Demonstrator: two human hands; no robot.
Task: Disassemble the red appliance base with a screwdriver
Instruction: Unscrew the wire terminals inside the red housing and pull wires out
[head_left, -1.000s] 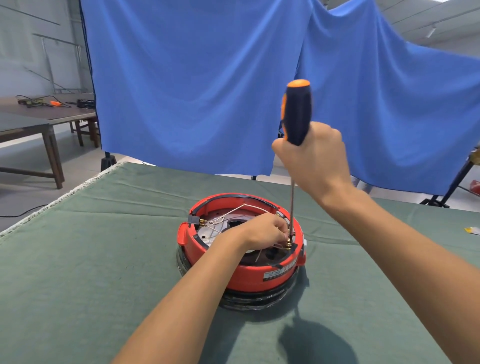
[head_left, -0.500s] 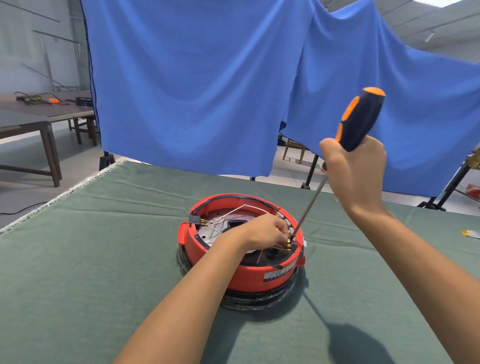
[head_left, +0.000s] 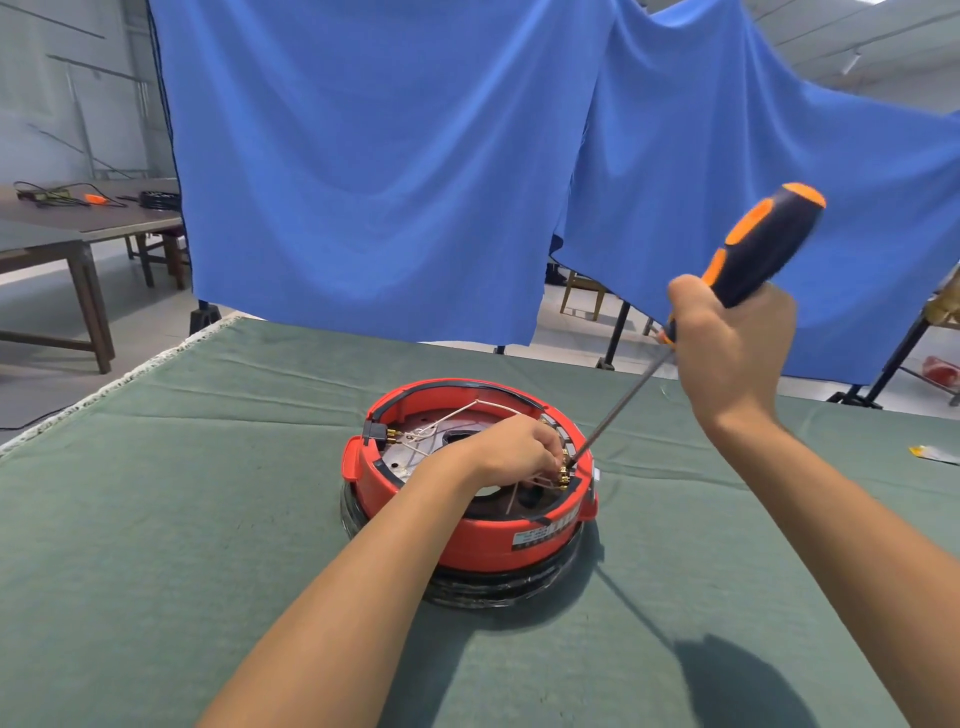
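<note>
One red appliance base, one screwdriver in right hand grip; left hand pinching terminals.

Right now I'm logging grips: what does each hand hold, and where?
The right hand grips the screwdriver by its handle. The left hand pinches at the brass terminals inside the red base.

Two bare forearms, left hand and right hand — no sleeves, gloves or jewellery
</note>
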